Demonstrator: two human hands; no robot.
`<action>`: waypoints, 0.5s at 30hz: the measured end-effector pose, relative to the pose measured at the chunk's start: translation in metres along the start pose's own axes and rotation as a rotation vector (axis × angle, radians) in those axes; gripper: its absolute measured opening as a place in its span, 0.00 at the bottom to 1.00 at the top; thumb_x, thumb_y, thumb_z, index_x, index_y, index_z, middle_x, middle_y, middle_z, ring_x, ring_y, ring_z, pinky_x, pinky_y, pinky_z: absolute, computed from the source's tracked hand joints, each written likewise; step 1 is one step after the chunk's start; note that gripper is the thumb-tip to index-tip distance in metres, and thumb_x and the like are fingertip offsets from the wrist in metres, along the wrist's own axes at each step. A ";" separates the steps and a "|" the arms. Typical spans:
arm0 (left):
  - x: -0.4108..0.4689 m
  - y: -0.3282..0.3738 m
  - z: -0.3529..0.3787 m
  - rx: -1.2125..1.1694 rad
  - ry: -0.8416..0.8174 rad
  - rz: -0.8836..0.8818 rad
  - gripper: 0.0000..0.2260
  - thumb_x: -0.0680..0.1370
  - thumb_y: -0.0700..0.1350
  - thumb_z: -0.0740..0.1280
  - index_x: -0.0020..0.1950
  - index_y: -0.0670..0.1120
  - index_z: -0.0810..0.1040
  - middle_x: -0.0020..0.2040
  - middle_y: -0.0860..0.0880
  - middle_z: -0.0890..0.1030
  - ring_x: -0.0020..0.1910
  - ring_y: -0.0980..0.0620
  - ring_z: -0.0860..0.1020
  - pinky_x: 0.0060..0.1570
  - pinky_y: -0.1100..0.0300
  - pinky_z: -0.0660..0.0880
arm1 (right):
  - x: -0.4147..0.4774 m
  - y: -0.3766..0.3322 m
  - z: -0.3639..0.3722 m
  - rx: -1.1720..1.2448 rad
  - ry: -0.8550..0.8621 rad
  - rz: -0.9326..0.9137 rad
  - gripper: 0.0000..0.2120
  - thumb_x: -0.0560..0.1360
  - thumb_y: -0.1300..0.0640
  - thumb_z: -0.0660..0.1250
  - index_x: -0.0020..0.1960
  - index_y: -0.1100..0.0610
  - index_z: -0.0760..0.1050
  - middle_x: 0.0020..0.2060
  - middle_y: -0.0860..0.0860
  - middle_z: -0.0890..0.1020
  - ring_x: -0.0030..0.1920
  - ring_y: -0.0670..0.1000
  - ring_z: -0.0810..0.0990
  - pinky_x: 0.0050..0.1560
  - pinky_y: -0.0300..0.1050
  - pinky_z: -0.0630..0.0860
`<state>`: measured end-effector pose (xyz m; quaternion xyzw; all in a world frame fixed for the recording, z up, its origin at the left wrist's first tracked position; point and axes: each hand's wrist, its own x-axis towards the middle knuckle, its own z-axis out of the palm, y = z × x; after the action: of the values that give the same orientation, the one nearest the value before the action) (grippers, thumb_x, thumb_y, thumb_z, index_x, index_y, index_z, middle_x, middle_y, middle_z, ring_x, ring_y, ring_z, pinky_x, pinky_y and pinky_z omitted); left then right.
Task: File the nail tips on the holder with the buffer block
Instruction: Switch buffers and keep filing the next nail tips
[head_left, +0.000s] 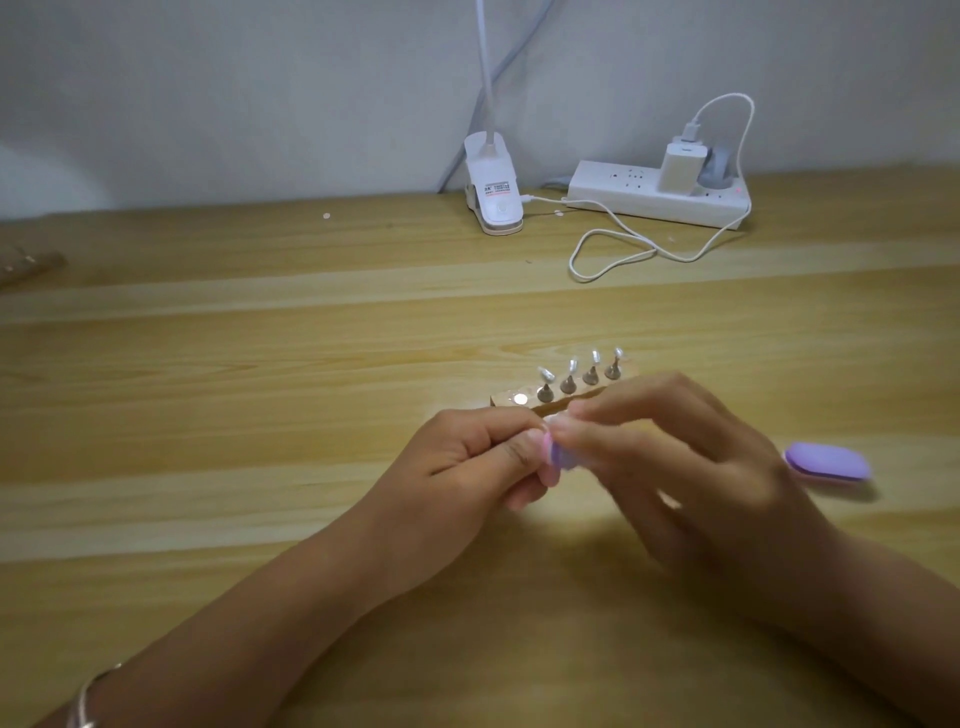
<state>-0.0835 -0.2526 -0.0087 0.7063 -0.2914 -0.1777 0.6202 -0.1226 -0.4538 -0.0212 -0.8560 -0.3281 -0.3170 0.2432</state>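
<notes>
The buffer block (716, 457), small and lilac, is pinched between the fingertips of the left hand (467, 457) and the right hand (675, 467), just in front of the holder (511, 400). Both hands are closed narrowly on it; whether a nail tip is also held between the fingers cannot be told, as they cover that spot. The block is judged light and slightly spongy: grip it by its long edges, keeping the abrasive face free. The nail tips (571, 365) stand on four small pegs along the holder, one end seat being vacant. They are judged thin, stiff and easily dislodged, so use light strokes and steady the holder. A second lilac block (827, 462) lies on the table (260, 364) to the right. The wooden table is smooth and level; a clip lamp (493, 187) and power strip (660, 195) sit at the far wall
</notes>
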 end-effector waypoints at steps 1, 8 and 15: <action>0.000 0.001 -0.001 -0.040 -0.005 -0.020 0.13 0.80 0.43 0.59 0.38 0.40 0.75 0.29 0.50 0.69 0.26 0.62 0.66 0.28 0.74 0.62 | 0.001 0.005 -0.002 -0.016 0.016 0.030 0.12 0.75 0.71 0.70 0.57 0.64 0.83 0.49 0.57 0.83 0.49 0.57 0.83 0.52 0.50 0.78; -0.001 0.004 -0.002 -0.052 -0.044 -0.028 0.13 0.80 0.44 0.59 0.36 0.46 0.76 0.30 0.48 0.68 0.27 0.59 0.64 0.28 0.72 0.61 | -0.002 -0.005 0.003 0.017 0.003 -0.044 0.14 0.75 0.72 0.69 0.59 0.65 0.81 0.50 0.60 0.82 0.50 0.59 0.83 0.53 0.49 0.78; -0.001 0.004 -0.003 -0.080 -0.066 -0.060 0.13 0.80 0.45 0.59 0.37 0.45 0.76 0.29 0.50 0.68 0.26 0.58 0.63 0.26 0.71 0.60 | 0.001 -0.005 0.000 0.093 0.081 0.035 0.11 0.78 0.67 0.68 0.59 0.63 0.80 0.50 0.58 0.81 0.52 0.55 0.83 0.55 0.48 0.78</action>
<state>-0.0831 -0.2501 -0.0048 0.6832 -0.2830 -0.2308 0.6324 -0.1255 -0.4503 -0.0196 -0.8358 -0.3176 -0.3314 0.3012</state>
